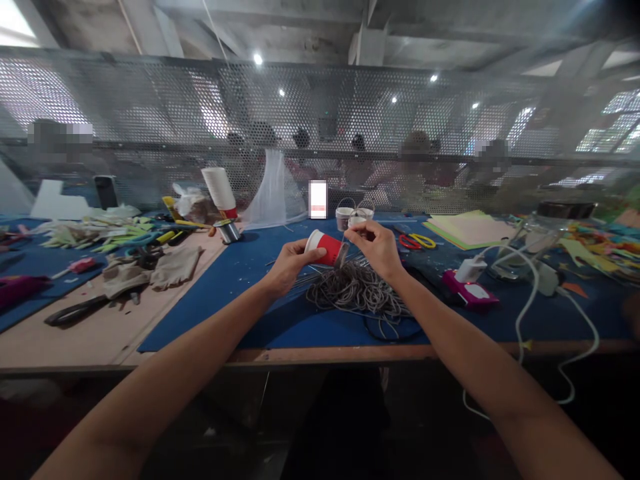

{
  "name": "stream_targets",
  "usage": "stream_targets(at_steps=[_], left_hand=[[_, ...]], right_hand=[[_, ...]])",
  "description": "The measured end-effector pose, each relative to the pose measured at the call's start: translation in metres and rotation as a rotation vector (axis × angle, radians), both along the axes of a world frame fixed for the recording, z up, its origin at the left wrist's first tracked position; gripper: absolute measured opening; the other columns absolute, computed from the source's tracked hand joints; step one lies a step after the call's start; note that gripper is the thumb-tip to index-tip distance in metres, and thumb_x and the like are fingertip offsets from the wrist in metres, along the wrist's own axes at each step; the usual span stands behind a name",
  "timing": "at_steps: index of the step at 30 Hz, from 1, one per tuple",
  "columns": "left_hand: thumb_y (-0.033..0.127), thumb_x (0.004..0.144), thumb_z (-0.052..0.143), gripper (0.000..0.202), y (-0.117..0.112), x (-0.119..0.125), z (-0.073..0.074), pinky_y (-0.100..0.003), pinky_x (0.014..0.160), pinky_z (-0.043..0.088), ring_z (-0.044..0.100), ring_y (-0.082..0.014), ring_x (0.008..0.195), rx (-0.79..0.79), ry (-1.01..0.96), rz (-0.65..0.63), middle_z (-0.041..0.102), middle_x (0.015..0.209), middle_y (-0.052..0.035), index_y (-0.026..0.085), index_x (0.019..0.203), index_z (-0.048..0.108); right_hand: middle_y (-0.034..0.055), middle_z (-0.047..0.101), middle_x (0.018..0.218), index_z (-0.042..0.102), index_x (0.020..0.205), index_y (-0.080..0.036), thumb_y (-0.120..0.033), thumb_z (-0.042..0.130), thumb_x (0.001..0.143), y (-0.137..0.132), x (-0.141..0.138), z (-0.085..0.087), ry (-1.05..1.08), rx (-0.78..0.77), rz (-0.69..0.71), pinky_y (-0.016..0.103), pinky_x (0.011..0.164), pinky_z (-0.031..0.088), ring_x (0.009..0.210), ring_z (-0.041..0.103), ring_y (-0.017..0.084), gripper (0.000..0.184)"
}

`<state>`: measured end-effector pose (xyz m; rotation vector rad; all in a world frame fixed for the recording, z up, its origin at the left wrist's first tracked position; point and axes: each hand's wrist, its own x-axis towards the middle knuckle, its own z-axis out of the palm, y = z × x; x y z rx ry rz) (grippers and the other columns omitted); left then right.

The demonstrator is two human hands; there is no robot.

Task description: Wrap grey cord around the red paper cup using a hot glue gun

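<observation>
A red and white paper cup lies tilted on its side in my left hand, whose fingers wrap round it near the white rim. Grey cord covers part of the cup's right end. Just right of the cup, my right hand pinches a strand of the grey cord that runs to that end. Below both hands, a loose heap of grey cord rests on the blue mat. Two small cord-wrapped cups with thin handles stand behind my right hand.
A stack of paper cups and a wire spool stand left. Work gloves lie nearby. To the right are red and yellow scissors, paper sheets, a purple power strip with white cables, and a glass jar. Perforated metal screens the back.
</observation>
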<state>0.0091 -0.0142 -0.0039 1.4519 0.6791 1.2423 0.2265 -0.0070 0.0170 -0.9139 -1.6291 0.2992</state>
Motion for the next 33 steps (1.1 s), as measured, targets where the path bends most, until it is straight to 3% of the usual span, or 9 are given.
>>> stream_targets(at_steps=[29, 33], left_hand=[[0.030, 0.071, 0.084, 0.025, -0.006, 0.003, 0.004, -0.030, 0.082, 0.049, 0.063, -0.0157, 0.079, -0.060, -0.090, -0.020, 0.074, 0.086, -0.0051, 0.015, 0.090, 0.079], [0.033, 0.073, 0.084, 0.026, -0.004, 0.002, 0.002, -0.029, 0.083, 0.049, 0.062, -0.0145, 0.079, -0.059, -0.098, -0.010, 0.073, 0.087, -0.0047, 0.014, 0.090, 0.078]], right_hand=[[0.0004, 0.065, 0.070, 0.074, 0.079, -0.019, -0.043, 0.074, 0.078, 0.015, 0.003, -0.010, 0.076, -0.209, 0.098, 0.029, 0.065, 0.042, 0.065, 0.053, 0.014, 0.024], [0.0008, 0.065, 0.075, 0.076, 0.087, -0.019, -0.047, 0.069, 0.082, 0.012, 0.004, -0.007, 0.096, -0.249, 0.166, 0.028, 0.062, 0.043, 0.064, 0.052, 0.013, 0.029]])
